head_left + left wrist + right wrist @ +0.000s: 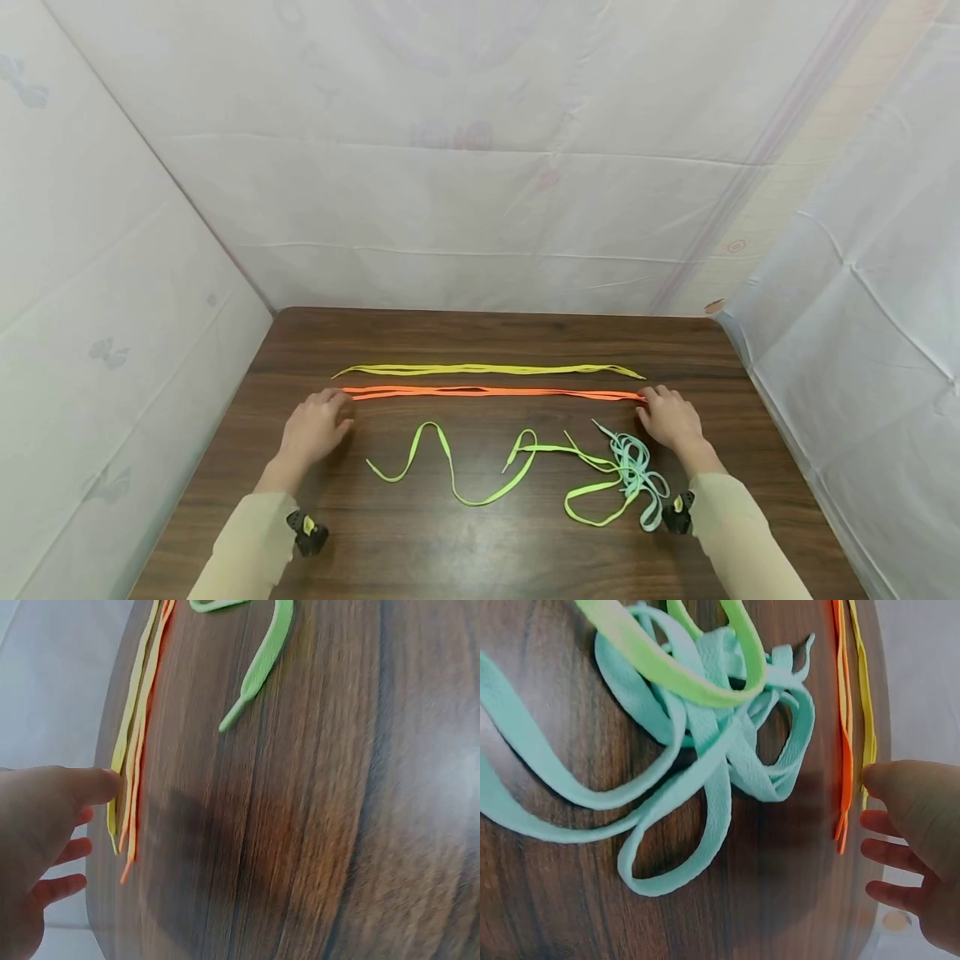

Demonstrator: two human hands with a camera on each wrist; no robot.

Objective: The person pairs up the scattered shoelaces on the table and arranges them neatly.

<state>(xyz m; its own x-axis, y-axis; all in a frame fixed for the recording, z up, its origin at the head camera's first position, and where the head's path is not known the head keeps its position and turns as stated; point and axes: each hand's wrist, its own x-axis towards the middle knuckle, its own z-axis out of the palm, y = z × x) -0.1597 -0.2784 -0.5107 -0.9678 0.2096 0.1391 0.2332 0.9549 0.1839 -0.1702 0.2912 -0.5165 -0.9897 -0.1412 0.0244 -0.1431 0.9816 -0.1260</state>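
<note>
An orange shoelace [480, 391], laid in parallel strands, stretches straight across the wooden table. Just beyond it runs a yellow shoelace [487, 368], also straight. My left hand [317, 423] is by the orange lace's left end; in the left wrist view its fingers are spread and the lace tips lie free. At the right end my right hand [672, 417] is close to the lace, fingers loosely extended, gripping nothing. Nearer to me, a lime green shoelace [480, 503] lies in loose waves. Its right part overlaps a tangled mint shoelace [712, 735] beside my right hand.
The dark wooden table [450, 554] is bounded by a white cloth [450, 208] at the back and sides. Each wrist carries a small black camera [308, 533]. A small brown patch [714, 307] shows at the table's far right corner.
</note>
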